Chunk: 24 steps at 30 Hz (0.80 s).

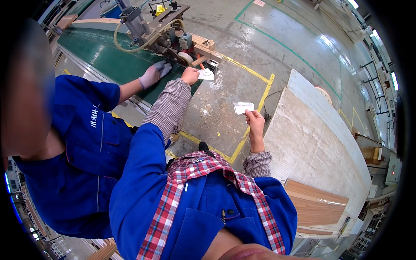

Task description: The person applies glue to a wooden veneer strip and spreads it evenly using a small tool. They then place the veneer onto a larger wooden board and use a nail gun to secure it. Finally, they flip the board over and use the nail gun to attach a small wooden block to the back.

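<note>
My left hand [190, 76] reaches out toward the machine's end of the belt. Pinched in its fingers is a small white sheet [206, 75] that looks like folded paper. A second small white sheet [243, 107], with an uneven edge, is held between the thumb and fingers of my right hand [255, 123], out over the floor. The exact material of both sheets is too small to tell. Beside my left hand stands a machine [167, 41] with a cylinder, hoses and a pale wheel [185, 57].
To my left a co-worker in blue rests a gloved hand [155, 74] on the green conveyor belt [104, 47]. At my right is a large pale board-topped table [312, 143], bearing brown wood planks [314, 201]. Yellow tape [266, 93] marks the dusty floor.
</note>
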### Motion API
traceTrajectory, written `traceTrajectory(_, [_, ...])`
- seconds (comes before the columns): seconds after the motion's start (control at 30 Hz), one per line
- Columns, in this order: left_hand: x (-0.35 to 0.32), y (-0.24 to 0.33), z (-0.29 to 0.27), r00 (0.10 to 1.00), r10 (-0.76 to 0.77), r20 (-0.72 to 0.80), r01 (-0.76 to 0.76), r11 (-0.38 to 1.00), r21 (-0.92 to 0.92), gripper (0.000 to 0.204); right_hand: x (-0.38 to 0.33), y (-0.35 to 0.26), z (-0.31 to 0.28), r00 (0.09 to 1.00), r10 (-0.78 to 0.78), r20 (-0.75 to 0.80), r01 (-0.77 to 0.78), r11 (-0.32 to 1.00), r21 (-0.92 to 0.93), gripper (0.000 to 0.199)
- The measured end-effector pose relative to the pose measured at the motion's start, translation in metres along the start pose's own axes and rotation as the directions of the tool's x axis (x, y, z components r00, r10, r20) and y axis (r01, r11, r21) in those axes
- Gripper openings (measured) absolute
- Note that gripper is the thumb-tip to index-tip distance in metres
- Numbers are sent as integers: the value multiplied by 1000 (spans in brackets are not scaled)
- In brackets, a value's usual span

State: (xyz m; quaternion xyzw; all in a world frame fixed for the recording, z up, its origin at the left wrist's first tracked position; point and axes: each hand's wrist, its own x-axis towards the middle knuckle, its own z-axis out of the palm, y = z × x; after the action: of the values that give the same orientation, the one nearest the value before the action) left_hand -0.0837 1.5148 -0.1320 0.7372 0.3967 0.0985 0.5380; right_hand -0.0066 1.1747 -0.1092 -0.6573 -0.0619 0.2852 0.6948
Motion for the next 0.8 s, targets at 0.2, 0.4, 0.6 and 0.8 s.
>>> traceTrajectory(0.2, [-16,-2,4,993,121,11,-121,993,-13,26,-7,-2,-2,999,-32,-36,32,999,-15,12])
traceTrajectory(0.4, [-96,27,1,986,163,25,-150,951,-271,25,-32,-9,-2,991,-96,-90,96,995,-9,13])
traceTrajectory(0.6, [-198,26,18,984,170,62,-137,925,-355,21,-88,-39,-4,956,-257,-141,249,966,-74,14])
traceTrajectory(0.8, [-294,14,9,961,212,176,-146,934,-327,18,-183,-51,-1,924,-358,-135,356,934,-42,17])
